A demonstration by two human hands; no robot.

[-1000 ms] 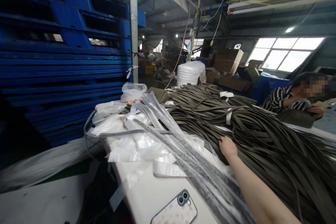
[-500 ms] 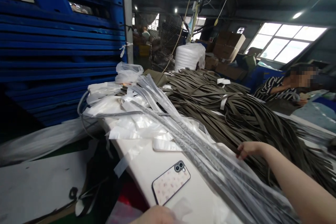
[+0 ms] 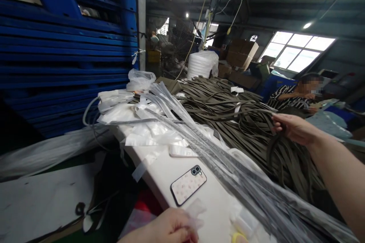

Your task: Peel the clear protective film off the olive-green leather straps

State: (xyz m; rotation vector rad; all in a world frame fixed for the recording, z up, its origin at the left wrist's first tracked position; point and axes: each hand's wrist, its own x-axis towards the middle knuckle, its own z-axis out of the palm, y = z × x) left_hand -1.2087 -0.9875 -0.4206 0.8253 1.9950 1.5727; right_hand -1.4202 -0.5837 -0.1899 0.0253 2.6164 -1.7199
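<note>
My right hand (image 3: 292, 127) is closed on a dark olive strap (image 3: 258, 111), pinched between the fingertips and lifted a little off the heap of similar straps (image 3: 216, 98). Part of the strap hangs down below the hand. At the bottom of the head view, my left hand (image 3: 173, 226) is curled shut on a piece of clear plastic (image 3: 196, 210), which sticks out past the fingers. Just beyond it a phone in a patterned case (image 3: 188, 185) lies on the white table (image 3: 159, 171). Long strips in clear plastic (image 3: 211, 155) run along the table between both hands.
Blue pallets (image 3: 65, 53) are stacked at the left beside a metal post (image 3: 141, 19). White plastic bags (image 3: 154, 134) lie at the table's far end. Something yellow (image 3: 238, 237) shows at the bottom edge. A person in a striped top (image 3: 281, 97) sits at the right.
My right hand has risen to the right from the heap, with a strap now raised in its fingers. The left hand has come further into view. The camera has turned slightly.
</note>
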